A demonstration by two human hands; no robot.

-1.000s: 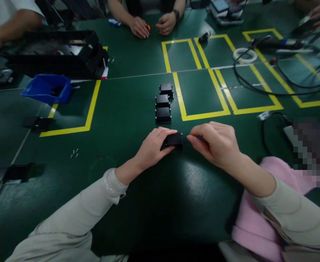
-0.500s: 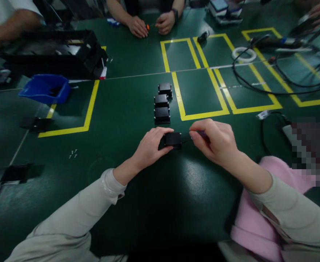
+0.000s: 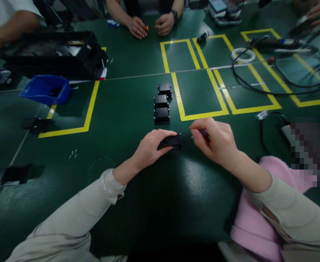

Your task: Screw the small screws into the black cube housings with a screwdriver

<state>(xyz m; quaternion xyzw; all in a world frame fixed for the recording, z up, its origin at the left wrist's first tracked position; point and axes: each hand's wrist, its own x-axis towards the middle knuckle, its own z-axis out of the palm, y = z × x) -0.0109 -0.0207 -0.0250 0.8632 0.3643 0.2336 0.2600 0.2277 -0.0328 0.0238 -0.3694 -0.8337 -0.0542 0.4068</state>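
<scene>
Left hand (image 3: 150, 147): grip closed on a box (image 3: 173, 141) on the surface (image 3: 127, 109), apparently bracing it against turning; right hand (image 3: 216, 137): grip closed on a screwdriver (image 3: 204, 134), shaft aimed at the box's right side; three more boxes (image 3: 162, 114) stand just beyond, presumably leaving working room.

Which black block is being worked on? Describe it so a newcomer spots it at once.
On the green table, find the row of three black blocks. Just nearer the camera is one more black block. Unlike those three, it is gripped by the left hand, and a thin tool in the right hand points at its right side.
</scene>
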